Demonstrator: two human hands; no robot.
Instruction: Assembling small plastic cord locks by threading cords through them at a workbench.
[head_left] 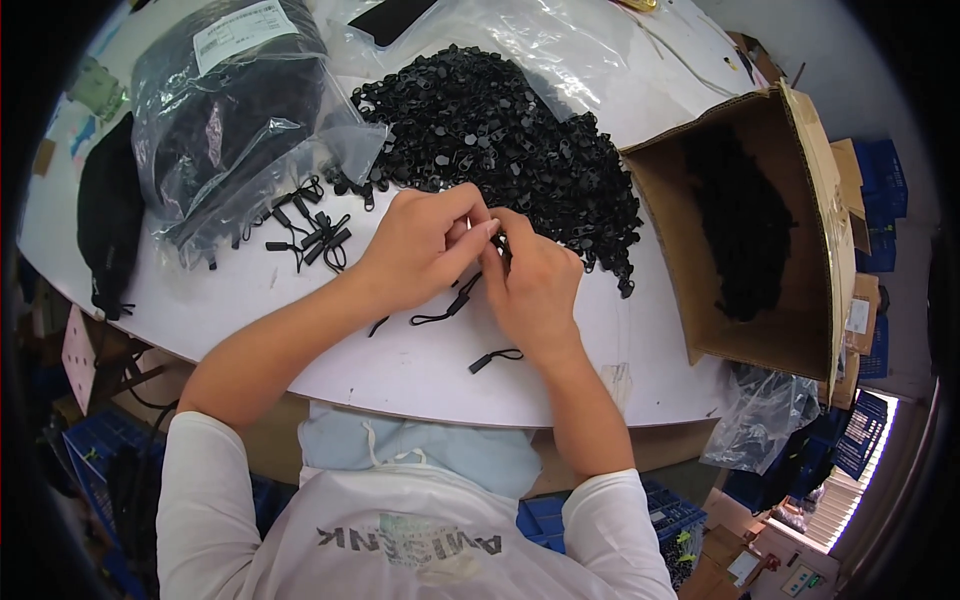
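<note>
My left hand [425, 245] and my right hand [535, 280] meet above the white table, fingertips pinched together. A small dark piece shows between them, mostly hidden by the fingers, and I cannot make out what it is. Just beyond lies a large heap of black zipper sliders [500, 140]. A black cord zipper pull [447, 305] with a loop shows below my fingers, and another zipper pull [490, 360] lies near my right wrist. Several more cord pulls [320, 235] lie in a loose cluster left of my left hand.
A clear plastic bag [230, 120] full of black items stands at the back left, beside a black pouch [110, 210]. On the right, an open cardboard box [690, 290] lies with black pieces inside. Crumpled clear plastic [760, 415] hangs by the table's edge [660, 420].
</note>
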